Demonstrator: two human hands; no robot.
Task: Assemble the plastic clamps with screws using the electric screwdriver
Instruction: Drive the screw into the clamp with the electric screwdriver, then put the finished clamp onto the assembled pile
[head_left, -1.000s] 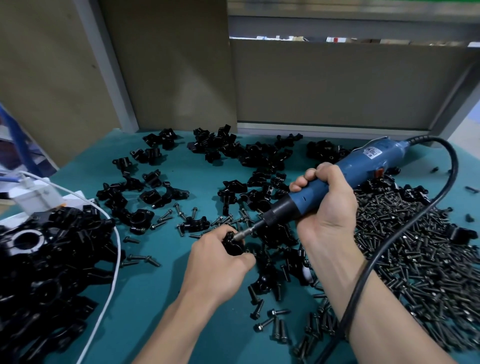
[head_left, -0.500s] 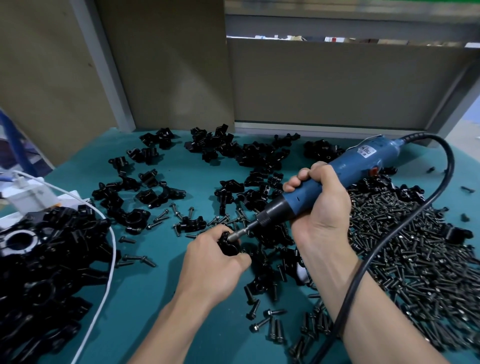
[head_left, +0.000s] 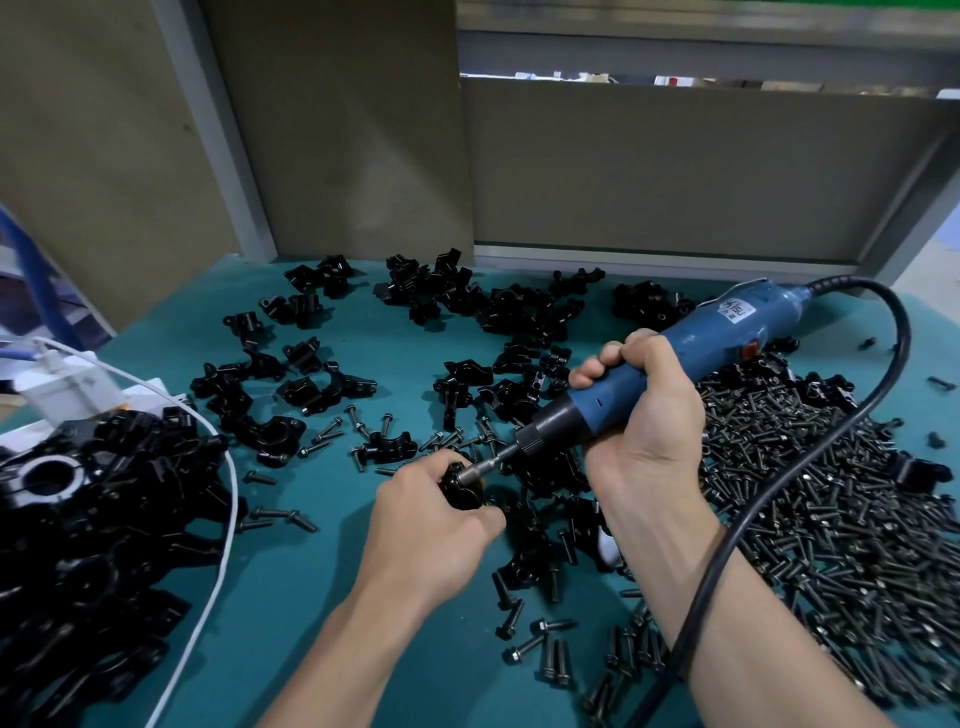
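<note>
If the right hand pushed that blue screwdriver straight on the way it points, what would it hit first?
The black clamp gripped by the left hand. The right hand aims the electric screwdriver down at it, and the bit tip seems to touch it, though depth is unclear.

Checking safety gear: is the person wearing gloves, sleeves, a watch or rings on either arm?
No. The left hand and right hand are bare: no gloves or rings visible. The left forearm and right forearm are bare to the frame's edge: no sleeve, watch or wristband.
</note>
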